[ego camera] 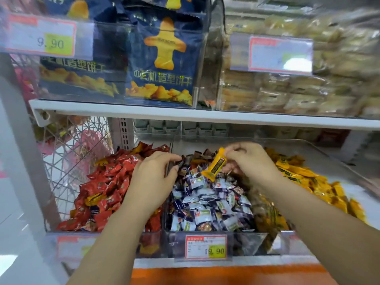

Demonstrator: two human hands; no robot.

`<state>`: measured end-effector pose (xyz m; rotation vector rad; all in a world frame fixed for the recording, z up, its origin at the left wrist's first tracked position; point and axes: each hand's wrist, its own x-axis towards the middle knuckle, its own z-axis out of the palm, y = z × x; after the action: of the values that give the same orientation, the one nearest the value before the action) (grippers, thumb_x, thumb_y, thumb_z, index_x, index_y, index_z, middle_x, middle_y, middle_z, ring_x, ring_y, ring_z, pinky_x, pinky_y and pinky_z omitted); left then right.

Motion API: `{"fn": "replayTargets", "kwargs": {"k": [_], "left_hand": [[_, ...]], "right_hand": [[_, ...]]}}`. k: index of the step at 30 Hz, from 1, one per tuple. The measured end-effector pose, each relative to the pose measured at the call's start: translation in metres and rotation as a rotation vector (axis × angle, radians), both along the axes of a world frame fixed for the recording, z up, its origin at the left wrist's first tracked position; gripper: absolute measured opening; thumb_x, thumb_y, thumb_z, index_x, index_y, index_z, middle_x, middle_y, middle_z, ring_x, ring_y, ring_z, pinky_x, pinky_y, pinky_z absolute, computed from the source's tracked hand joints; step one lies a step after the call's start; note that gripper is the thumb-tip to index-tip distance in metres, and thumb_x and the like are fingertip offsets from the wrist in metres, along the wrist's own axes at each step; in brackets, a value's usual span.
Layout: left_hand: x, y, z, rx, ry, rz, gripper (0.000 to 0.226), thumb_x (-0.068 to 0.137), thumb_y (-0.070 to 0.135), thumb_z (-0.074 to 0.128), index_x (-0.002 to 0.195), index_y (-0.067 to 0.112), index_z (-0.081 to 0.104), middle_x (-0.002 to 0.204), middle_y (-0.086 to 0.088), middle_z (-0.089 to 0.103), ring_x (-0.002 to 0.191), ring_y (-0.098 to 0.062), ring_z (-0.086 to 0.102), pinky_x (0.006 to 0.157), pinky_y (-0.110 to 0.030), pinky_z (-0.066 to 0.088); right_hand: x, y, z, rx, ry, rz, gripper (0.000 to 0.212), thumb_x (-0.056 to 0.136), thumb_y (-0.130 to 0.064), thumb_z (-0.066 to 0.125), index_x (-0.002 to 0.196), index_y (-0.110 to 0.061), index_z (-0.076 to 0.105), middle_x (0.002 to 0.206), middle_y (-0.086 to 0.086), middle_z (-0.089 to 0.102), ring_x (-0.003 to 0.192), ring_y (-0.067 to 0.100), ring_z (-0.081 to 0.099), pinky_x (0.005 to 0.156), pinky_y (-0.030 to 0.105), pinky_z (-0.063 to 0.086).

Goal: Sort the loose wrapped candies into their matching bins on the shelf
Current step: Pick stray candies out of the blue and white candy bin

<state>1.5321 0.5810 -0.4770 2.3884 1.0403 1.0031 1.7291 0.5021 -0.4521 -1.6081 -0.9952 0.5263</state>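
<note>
The right hand (253, 161) pinches a yellow candy (215, 165), slanting down-left over the middle bin (176, 243); the yellow bin (349, 190) lies just right.

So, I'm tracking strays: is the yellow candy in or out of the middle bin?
Out: the right hand pinches the yellow candy, held up over the middle bin's purple-white pile, not yet over the yellow bin.
</note>
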Motion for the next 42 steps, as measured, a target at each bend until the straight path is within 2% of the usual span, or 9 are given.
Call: {"fn": "replayTargets", "kwargs": {"k": [3, 8, 11, 14, 20, 26, 34, 40, 42], "left_hand": [[0.008, -0.009, 0.002, 0.001, -0.017, -0.011, 0.023, 0.091, 0.018, 0.058, 0.111, 0.025, 0.066, 0.115, 0.008, 0.060, 0.112, -0.016, 0.055, 0.106, -0.051, 0.034], [0.023, -0.026, 0.007, 0.084, 0.040, -0.083, 0.023, 0.093, 0.018, 0.056, 0.113, 0.026, 0.064, 0.100, 0.014, 0.050, 0.088, -0.010, 0.049, 0.107, -0.042, 0.032], [0.033, -0.035, 0.008, 0.086, 0.056, -0.176, 0.024, 0.093, 0.019, 0.055, 0.115, 0.024, 0.064, 0.111, 0.009, 0.057, 0.101, -0.010, 0.055, 0.096, -0.023, 0.038], [0.049, -0.037, 0.009, 0.042, 0.112, -0.231, 0.024, 0.095, 0.023, 0.054, 0.117, 0.026, 0.063, 0.116, 0.010, 0.057, 0.108, -0.006, 0.053, 0.094, -0.022, 0.040], [0.115, -0.017, 0.013, -0.131, 0.274, -0.285, 0.030, 0.097, 0.027, 0.052, 0.126, 0.027, 0.057, 0.127, 0.007, 0.058, 0.093, -0.004, 0.057, 0.075, -0.011, 0.038], [0.161, 0.012, -0.008, -0.187, 0.752, -0.409, 0.053, 0.095, 0.044, 0.049, 0.144, 0.027, 0.038, 0.153, 0.000, 0.032, 0.136, -0.019, 0.035, 0.107, -0.026, 0.028], [0.133, 0.025, -0.003, -0.167, 1.086, -0.301, 0.058, 0.095, 0.061, 0.031, 0.145, 0.031, 0.037, 0.159, -0.001, 0.015, 0.144, -0.024, 0.017, 0.116, -0.040, 0.017], [0.117, 0.029, 0.019, -0.215, 1.242, -0.234, 0.057, 0.096, 0.058, 0.035, 0.137, 0.021, 0.050, 0.145, 0.000, 0.044, 0.128, -0.021, 0.044, 0.110, -0.035, 0.032], [0.122, 0.026, 0.027, -0.112, 1.154, -0.225, 0.049, 0.097, 0.051, 0.040, 0.130, 0.019, 0.057, 0.133, -0.002, 0.056, 0.111, -0.019, 0.054, 0.101, -0.030, 0.039]], "right_hand": [[0.014, -0.034, 0.006, 0.204, 0.055, -0.179, 0.013, 0.094, -0.008, 0.053, 0.083, -0.016, 0.054, 0.083, 0.007, 0.063, 0.064, 0.012, 0.069, 0.057, 0.019, 0.053], [0.050, -0.072, -0.004, 0.184, -0.292, -0.457, 0.011, 0.091, -0.010, 0.057, 0.094, -0.020, 0.060, 0.101, 0.005, 0.065, 0.093, 0.016, 0.062, 0.083, 0.030, 0.046], [0.061, -0.077, -0.014, 0.015, -0.375, -0.432, 0.018, 0.091, -0.015, 0.058, 0.107, -0.021, 0.064, 0.109, 0.000, 0.064, 0.094, 0.014, 0.055, 0.083, 0.027, 0.040], [0.058, -0.075, -0.016, 0.017, -0.337, -0.305, 0.016, 0.092, -0.019, 0.058, 0.104, -0.025, 0.066, 0.106, -0.004, 0.065, 0.096, 0.011, 0.058, 0.080, 0.025, 0.041], [0.060, -0.065, -0.027, -0.135, -0.321, 0.015, 0.028, 0.091, -0.021, 0.060, 0.119, -0.018, 0.063, 0.111, -0.006, 0.062, 0.096, 0.003, 0.056, 0.069, 0.001, 0.038], [0.068, -0.065, -0.031, -0.097, -0.307, 0.059, 0.027, 0.091, -0.023, 0.059, 0.118, -0.023, 0.062, 0.105, -0.013, 0.060, 0.090, -0.009, 0.054, 0.068, -0.002, 0.041], [0.072, -0.070, -0.033, -0.113, -0.321, 0.121, 0.031, 0.092, -0.027, 0.056, 0.124, -0.026, 0.058, 0.118, -0.011, 0.060, 0.104, 0.001, 0.056, 0.080, 0.007, 0.040], [0.071, -0.073, -0.034, -0.115, -0.298, 0.130, 0.031, 0.092, -0.028, 0.056, 0.123, -0.028, 0.058, 0.115, -0.012, 0.061, 0.103, -0.001, 0.057, 0.079, 0.007, 0.041], [0.070, -0.072, -0.033, -0.117, -0.287, 0.126, 0.030, 0.091, -0.029, 0.057, 0.121, -0.029, 0.059, 0.111, -0.015, 0.061, 0.101, -0.003, 0.056, 0.080, 0.009, 0.041]]}}
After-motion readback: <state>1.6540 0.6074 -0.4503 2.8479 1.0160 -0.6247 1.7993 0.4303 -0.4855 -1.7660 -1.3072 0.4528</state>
